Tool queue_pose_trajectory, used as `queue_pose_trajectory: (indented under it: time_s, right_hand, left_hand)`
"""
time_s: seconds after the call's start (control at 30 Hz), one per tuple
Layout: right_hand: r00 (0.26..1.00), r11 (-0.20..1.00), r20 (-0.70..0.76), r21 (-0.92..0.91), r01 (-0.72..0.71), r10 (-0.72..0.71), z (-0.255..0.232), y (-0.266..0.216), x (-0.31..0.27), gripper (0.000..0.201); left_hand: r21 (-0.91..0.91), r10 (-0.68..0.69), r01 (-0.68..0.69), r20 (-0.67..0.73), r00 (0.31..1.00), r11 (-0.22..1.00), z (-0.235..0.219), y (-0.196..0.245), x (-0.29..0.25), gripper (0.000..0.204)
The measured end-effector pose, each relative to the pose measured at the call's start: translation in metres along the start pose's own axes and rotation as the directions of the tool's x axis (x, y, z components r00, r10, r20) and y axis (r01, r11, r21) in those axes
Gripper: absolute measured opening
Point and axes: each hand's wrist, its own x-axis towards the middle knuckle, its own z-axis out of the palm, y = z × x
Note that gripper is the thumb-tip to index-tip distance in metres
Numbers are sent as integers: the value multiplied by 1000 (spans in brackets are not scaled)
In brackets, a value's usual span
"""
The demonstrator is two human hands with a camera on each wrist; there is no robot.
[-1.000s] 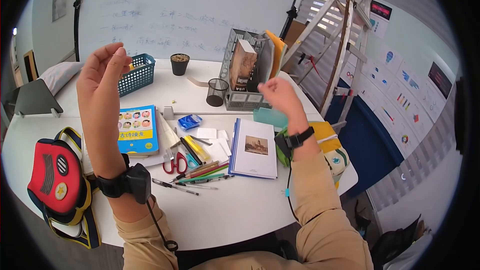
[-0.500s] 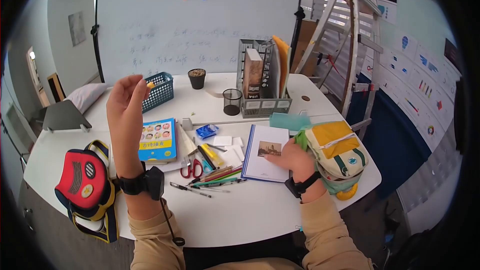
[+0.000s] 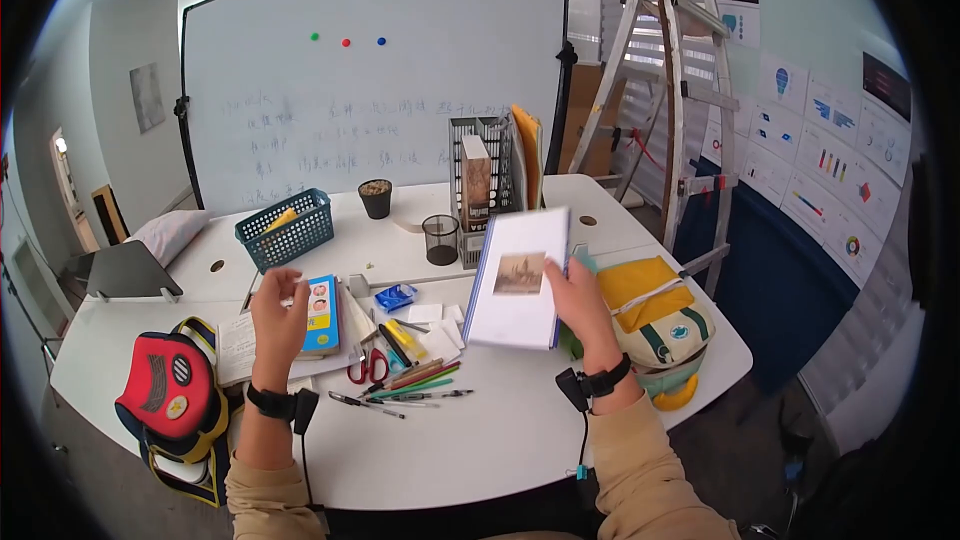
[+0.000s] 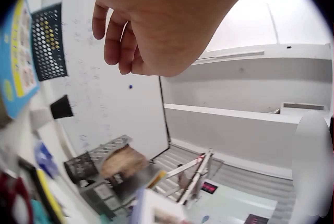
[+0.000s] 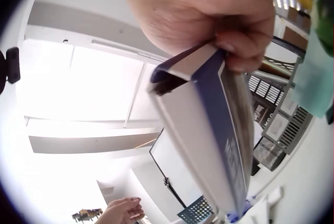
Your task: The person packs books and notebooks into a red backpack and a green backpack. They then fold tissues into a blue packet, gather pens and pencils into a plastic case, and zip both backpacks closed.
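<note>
My right hand (image 3: 585, 312) grips a white hardcover book (image 3: 512, 312) with a blue spine and a small picture on its front, thumb on the cover near its right edge. The book is raised and tilted over the table; in the right wrist view its page edges and blue cover show below the curled fingers (image 5: 244, 52). My left hand (image 3: 277, 320) holds nothing and hovers with loosely bent fingers in front of a blue and yellow book (image 3: 322, 330), partly covering it in the head view.
Pens (image 3: 425, 380), red-handled scissors (image 3: 368, 368) and white cards lie mid-table. Behind stand a mesh cup (image 3: 441, 243), a grey file organizer (image 3: 472, 255) with a book and folders, a plant pot (image 3: 376, 202) and a teal basket (image 3: 312, 230). A red bag (image 3: 160, 405) and yellow-green backpack (image 3: 690, 335) flank them.
My right hand came down from near the organizer, took hold of the white book and lifted it off the table. The left hand has lowered from its raised position near the basket.
</note>
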Motion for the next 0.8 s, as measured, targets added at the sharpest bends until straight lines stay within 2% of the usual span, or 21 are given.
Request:
queue_pose_trajectory:
  time_s: [0.07, 0.13, 0.23, 0.27, 0.37, 0.4, 0.47, 0.57, 0.63, 0.73, 0.77, 0.8]
  right_hand:
    - [976, 987, -190, -140, 85, -111, -11, -49, 5, 45]
    - [937, 949, -238, -244, 198, -257, -7, -69, 25, 41]
    - [877, 864, -253, -418, 281, -408, 9, -79, 67, 35]
    - [857, 831, -255, -473, 294, -448, 18, -78, 84, 33]
    - [867, 791, -242, -562, 241, -436, 41, -80, 122, 29]
    - [856, 775, -249, -584, 242, -454, 50, -74, 137, 28]
    - [835, 791, -280, -552, 264, -474, 64, -70, 159, 28]
    - [822, 809, -303, -513, 285, -482, 81, -62, 184, 31]
    - [831, 823, -312, -499, 269, -461, 94, -59, 194, 36]
    - [897, 840, -251, -504, 199, -363, 111, -54, 193, 51]
    - [915, 836, -233, -523, 169, -330, 116, -55, 189, 66]
    - [892, 847, -242, -477, 234, -383, 122, -46, 190, 66]
  left_hand:
    - [49, -94, 94, -5, 996, 994, -6, -51, -18, 18]
    - [58, -198, 200, -32, 980, 978, -15, -106, -31, 23]
    - [327, -90, 113, -85, 992, 938, -31, -143, -41, 32]
    - [368, -77, 108, -100, 992, 924, -33, -147, -42, 42]
    - [541, -99, 151, -124, 987, 828, -32, -145, -47, 47]
    - [544, -123, 171, -123, 985, 821, -29, -148, -49, 50]
    - [552, -170, 212, -126, 977, 806, -22, -154, -54, 56]
    - [617, -158, 196, -116, 981, 762, -18, -158, -56, 62]
    - [623, -160, 193, -110, 981, 758, -20, -157, -56, 64]
    - [651, -193, 200, -84, 978, 732, -16, -148, -52, 66]
    - [673, -219, 214, -78, 973, 708, -19, -145, -53, 66]
    - [674, -178, 193, -92, 980, 713, -21, -145, -55, 70]
